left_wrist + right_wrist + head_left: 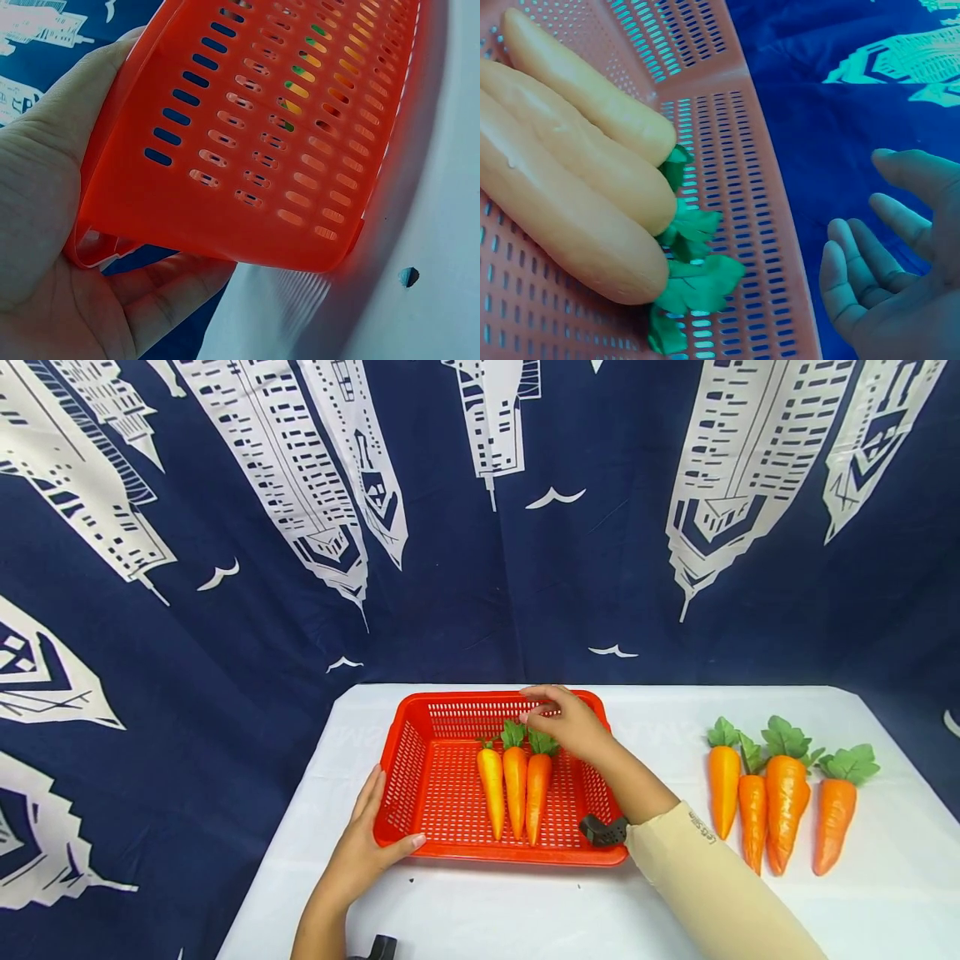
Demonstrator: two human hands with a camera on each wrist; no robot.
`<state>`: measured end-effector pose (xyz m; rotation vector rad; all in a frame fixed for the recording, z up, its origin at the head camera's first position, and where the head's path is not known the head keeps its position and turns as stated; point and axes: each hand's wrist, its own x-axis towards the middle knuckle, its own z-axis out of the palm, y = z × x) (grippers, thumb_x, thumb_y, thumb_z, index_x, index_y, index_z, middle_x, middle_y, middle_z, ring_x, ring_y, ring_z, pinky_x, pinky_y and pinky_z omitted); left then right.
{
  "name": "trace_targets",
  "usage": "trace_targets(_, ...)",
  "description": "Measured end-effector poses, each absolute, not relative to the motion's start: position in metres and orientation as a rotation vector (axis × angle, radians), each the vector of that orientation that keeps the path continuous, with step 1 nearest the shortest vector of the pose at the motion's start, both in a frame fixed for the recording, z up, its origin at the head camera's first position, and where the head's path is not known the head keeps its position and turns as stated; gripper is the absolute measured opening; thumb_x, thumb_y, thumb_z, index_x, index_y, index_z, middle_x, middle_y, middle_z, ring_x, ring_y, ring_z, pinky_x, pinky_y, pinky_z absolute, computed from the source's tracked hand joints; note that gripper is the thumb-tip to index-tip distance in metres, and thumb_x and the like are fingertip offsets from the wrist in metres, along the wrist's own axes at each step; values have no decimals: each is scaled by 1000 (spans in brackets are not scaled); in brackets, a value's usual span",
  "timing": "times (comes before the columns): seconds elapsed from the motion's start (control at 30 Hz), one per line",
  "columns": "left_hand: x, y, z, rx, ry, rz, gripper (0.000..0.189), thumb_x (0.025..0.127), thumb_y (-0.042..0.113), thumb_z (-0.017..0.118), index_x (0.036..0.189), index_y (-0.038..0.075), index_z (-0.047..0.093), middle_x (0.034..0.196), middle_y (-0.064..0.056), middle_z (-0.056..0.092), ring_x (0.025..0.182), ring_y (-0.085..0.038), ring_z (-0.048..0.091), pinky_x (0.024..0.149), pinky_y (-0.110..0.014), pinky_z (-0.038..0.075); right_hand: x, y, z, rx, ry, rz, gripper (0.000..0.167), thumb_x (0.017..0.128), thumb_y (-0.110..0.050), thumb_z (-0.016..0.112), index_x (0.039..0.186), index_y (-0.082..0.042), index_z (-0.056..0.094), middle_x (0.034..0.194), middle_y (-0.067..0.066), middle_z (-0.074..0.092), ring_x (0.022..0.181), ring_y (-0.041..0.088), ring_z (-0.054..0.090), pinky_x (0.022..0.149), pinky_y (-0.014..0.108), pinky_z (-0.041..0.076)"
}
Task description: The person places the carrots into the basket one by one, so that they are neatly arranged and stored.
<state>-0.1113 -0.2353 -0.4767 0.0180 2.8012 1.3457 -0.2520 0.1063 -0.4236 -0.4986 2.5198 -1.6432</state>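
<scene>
A red plastic basket (457,847) with slotted walls stands on the white table. My left hand (367,839) grips its near left corner, thumb at the front rim and fingers along the outer left side; the left wrist view shows the hand (97,225) around the rim. Inside the basket, three carrots lie side by side with leafy tops away from me: a yellow-orange carrot (491,789), an orange carrot (515,789) and a deeper orange carrot (538,793). Over the far right part of the basket hovers my right hand (573,722), fingers loosely bent, holding nothing, near the carrot tops.
To the right on the white table (525,910) lie several more carrots: a yellow-orange one (723,789), a thin one (752,818), a thick one (786,810) and a reddish one (834,822). A dark blue printed curtain (480,602) hangs behind the table.
</scene>
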Motion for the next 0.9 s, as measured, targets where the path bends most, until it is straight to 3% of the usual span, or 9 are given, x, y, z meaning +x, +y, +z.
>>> trace_targets(0.13,-112,-235,-476,13,2800,1345,117,78,47,85,164,26,9,170,15,2,154,-33,24,115,-70,30,-248,115,-415,-490,2554,-1679,46,97,-22,69,140,-14,58,135,12,57,117,29,65,90,37,59)
trace_targets(0.47,-111,-235,-475,22,2793,1349,118,78,46,85,164,25,9,171,13,2,155,-33,22,116,-70,28,-232,145,-398,-414,2609,-1700,55,97,-28,69,147,-18,50,144,13,51,127,33,58,104,53,52)
trace_targets(0.73,-111,-235,-475,24,2790,1354,117,78,47,85,164,25,8,171,9,3,155,-33,23,115,-69,30,-219,169,-394,-294,2743,-1719,54,99,-35,66,146,-15,51,140,13,55,123,29,62,101,34,55)
trace_targets(0.9,-112,-235,-475,20,2784,1351,118,78,47,85,164,25,8,171,12,2,155,-33,22,115,-69,29,-211,185,-399,-161,2805,-1722,55,99,-38,63,147,-15,50,144,12,54,122,31,62,101,46,54)
